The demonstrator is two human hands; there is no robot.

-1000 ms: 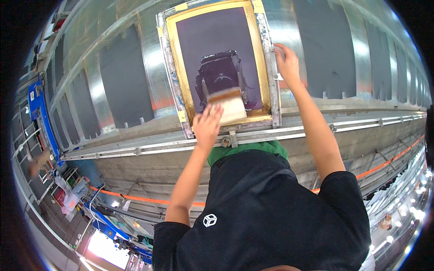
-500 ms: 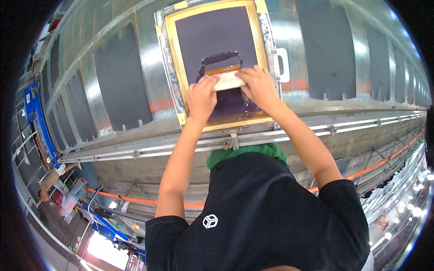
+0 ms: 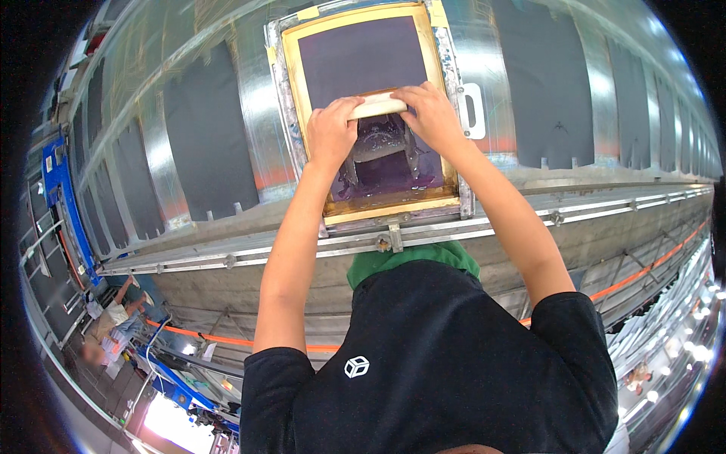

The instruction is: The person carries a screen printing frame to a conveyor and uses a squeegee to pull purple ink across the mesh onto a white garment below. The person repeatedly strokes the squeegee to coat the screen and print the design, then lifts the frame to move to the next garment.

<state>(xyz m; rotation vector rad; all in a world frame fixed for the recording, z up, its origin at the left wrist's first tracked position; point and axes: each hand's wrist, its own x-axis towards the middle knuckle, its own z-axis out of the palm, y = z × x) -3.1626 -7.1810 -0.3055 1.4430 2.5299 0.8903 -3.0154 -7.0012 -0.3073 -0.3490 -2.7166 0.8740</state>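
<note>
My left hand (image 3: 331, 130) and my right hand (image 3: 429, 117) are closed on opposite ends of a pale, wooden-handled squeegee (image 3: 378, 105). It lies crosswise over the middle of a screen frame (image 3: 293, 53) with a yellow inner border and purple-grey mesh (image 3: 355, 57). Wet dark ink (image 3: 378, 140) shows on the mesh between the squeegee and the frame's near edge. The squeegee's blade is mostly hidden under the handle and my fingers.
Metal table (image 3: 469, 45) bears dark fabric panels (image 3: 204, 136) on both sides of the frame. A metal rail (image 3: 507, 228) runs along its near edge. At lower left are blue machinery (image 3: 57, 181) and another person (image 3: 106, 333); someone small shows at far right (image 3: 639, 378).
My right hand left the frame's right edge and took hold of the squeegee beside my left hand. Both hands have since moved it from the near edge toward the far side.
</note>
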